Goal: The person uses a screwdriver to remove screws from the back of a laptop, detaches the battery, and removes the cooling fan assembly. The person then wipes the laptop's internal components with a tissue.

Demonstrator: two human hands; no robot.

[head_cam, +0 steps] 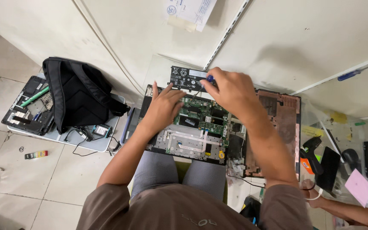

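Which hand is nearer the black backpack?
Left. The left hand rests on the opened laptop, on the side toward the backpack; the right hand, holding a screwdriver, is farther away.

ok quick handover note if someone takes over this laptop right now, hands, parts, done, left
Left hand: flat on the opened laptop, fingers on the green motherboard, holding nothing.
Right hand: gripping a blue-handled screwdriver, tip down at the board's top edge.
Parts: laptop on the lap; black battery lies apart above it; removed bottom cover sits to the right, inner side up.
Done: cover off, battery out.
Left: the board remains in the chassis; which screw the tip is on cannot be told.
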